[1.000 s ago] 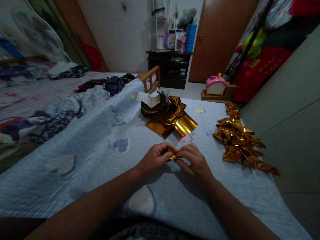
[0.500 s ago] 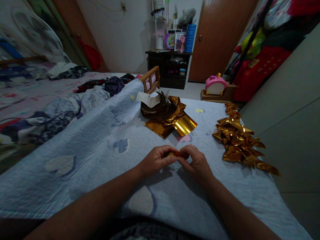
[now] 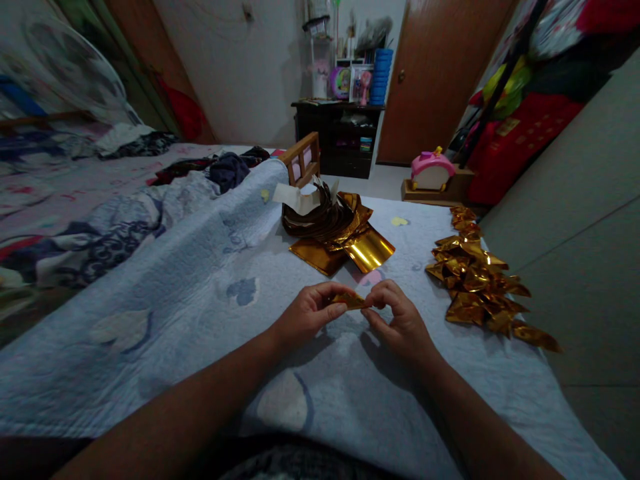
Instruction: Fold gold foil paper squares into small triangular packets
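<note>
The left hand (image 3: 307,313) and the right hand (image 3: 400,320) are meeting above the pale blue quilt (image 3: 175,313), and both are pinching a small folded piece of gold foil paper (image 3: 349,301) between them. The left fingers are closing on the piece's left end, and the right thumb and forefinger are closing on its right end. The piece is sitting between the two sets of fingertips, just clear of the quilt surface. Beyond the hands, a stack of flat gold foil sheets (image 3: 345,243) is lying on the quilt, with a white paper wrapper (image 3: 295,197) resting at its far edge. To the right, well apart from the hands, a pile of folded gold pieces (image 3: 475,280) is lying along the quilt's edge. A pink toy (image 3: 431,169) is standing on the floor beyond.
</note>
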Motion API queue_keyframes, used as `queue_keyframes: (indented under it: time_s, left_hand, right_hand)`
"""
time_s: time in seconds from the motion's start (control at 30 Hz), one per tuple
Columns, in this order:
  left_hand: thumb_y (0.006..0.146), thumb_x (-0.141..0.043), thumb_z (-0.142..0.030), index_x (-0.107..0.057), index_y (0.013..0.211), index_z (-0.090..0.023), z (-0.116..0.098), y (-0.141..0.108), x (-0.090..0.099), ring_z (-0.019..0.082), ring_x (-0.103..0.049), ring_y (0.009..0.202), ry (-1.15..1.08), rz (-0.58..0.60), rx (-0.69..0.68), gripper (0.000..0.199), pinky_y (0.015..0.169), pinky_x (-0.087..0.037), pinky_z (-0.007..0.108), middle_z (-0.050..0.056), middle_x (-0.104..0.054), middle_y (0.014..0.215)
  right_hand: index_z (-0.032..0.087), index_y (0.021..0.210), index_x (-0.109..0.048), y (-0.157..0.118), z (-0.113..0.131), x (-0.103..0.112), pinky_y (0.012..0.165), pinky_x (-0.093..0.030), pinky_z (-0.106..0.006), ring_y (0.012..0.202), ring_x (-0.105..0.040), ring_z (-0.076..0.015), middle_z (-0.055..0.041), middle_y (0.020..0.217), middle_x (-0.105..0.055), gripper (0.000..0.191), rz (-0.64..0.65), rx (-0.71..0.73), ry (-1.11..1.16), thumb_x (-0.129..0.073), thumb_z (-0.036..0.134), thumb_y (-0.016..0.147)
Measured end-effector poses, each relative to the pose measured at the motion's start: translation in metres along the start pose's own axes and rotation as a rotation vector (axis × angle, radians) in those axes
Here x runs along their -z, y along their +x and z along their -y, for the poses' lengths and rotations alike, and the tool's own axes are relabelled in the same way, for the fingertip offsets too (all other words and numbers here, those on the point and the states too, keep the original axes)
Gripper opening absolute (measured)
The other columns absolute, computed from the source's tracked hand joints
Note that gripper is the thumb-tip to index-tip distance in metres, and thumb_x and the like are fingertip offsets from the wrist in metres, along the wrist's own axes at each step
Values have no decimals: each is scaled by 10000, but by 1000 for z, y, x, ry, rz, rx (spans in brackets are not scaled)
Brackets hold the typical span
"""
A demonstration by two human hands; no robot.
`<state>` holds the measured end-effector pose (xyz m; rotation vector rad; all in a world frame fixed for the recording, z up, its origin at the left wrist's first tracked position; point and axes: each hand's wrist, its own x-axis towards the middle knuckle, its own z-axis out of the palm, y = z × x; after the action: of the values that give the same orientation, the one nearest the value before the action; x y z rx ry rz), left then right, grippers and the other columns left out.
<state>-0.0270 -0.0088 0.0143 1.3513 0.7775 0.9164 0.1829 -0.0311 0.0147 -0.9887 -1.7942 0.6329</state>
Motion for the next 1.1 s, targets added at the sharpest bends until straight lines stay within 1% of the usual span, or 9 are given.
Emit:
queue_keyframes:
  time_s: [0.2, 0.33, 0.43, 0.57, 0.67, 0.73, 0.83, 0.97, 1.1]
  left_hand:
    - [873, -735, -342, -742, 1102, -183, 0, -1, 1, 212, -677, 979, 60, 24, -29, 279, 909, -502, 344, 81, -750, 1053]
    - [896, -706, -339, -738, 1123, -186, 2, -1, 0, 212, -680, 991, 74, 47, -42, 276, 918, -501, 342, 81, -751, 1063]
    - [911, -691, -349, -732, 1135, -180, 2, -2, 0, 216, -682, 996, 111, 58, -47, 283, 928, -500, 348, 84, -751, 1065]
    - [928, -671, -347, -724, 1131, -178, -1, -3, -2, 218, -684, 995, 173, 64, -60, 270, 930, -498, 352, 80, -751, 1058]
    - [935, -656, -327, -721, 1125, -181, -3, -3, -3, 221, -684, 1001, 202, 67, -74, 248, 931, -498, 359, 78, -751, 1061]
    - [938, -647, -317, -719, 1111, -181, -4, -4, -5, 221, -682, 987, 233, 66, -83, 232, 915, -500, 362, 78, -751, 1048]
    - [942, -632, -297, -701, 1088, -180, -4, -4, -6, 208, -673, 943, 278, 67, -104, 200, 879, -501, 351, 68, -735, 995]
    - [931, -616, -238, -609, 1086, -194, -1, -5, -8, 185, -662, 912, 300, 41, -149, 161, 836, -494, 318, 40, -691, 970]
    - [932, -600, -206, -520, 1107, -211, 6, -6, -8, 168, -649, 871, 415, 15, -187, 193, 780, -477, 297, 24, -661, 953]
  right_hand:
    - [225, 840, -618, 1, -2, -1, 700, -457, -292, 789, -561, -167, -19, 882, -580, 97, 44, -76, 24, -614, 134, 873]
    - [221, 819, -611, 0, -3, -2, 679, -444, -287, 730, -553, -155, -5, 810, -597, 86, 74, -124, 27, -594, 159, 876]
    - [218, 808, -609, -1, -4, -3, 667, -436, -289, 698, -549, -151, 5, 758, -603, 65, 78, -210, 44, -597, 185, 862]
    - [219, 841, -588, -2, -4, -4, 653, -440, -285, 690, -555, -148, 14, 751, -600, 30, 64, -327, 130, -617, 227, 846]
    - [221, 916, -583, -2, -3, -5, 629, -440, -279, 683, -549, -145, 23, 764, -580, 94, 72, -346, 210, -627, 255, 841]
    - [213, 967, -600, -1, -3, -6, 619, -439, -276, 679, -544, -143, 20, 771, -580, 139, 129, -358, 250, -639, 275, 849]
    - [201, 921, -615, -1, -3, -6, 595, -420, -267, 648, -517, -133, 23, 738, -566, 126, 195, -391, 271, -653, 311, 872]
    - [206, 908, -598, -1, -4, -7, 595, -413, -266, 651, -516, -134, 25, 747, -564, 136, 200, -409, 298, -654, 326, 878]
    - [211, 914, -581, -2, -3, -10, 623, -423, -275, 690, -526, -141, 14, 786, -582, 138, 193, -389, 305, -646, 328, 877]
